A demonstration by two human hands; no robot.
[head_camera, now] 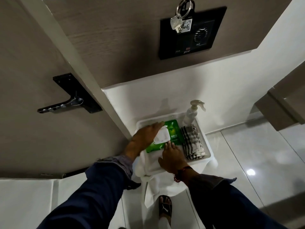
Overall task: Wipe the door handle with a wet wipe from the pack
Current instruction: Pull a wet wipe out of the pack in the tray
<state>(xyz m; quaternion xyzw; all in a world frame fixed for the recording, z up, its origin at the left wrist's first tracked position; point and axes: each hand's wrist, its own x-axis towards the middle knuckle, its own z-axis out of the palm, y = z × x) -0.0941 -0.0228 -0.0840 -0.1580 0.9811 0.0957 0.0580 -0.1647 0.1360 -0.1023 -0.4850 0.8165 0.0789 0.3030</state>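
The left hand lies flat, pinning the wipe pack in the tray, so the right hand's fingertips, gripping nothing yet, can work its lid.

The left hand hides the wipe pack's left edge; its small print is unreadable.
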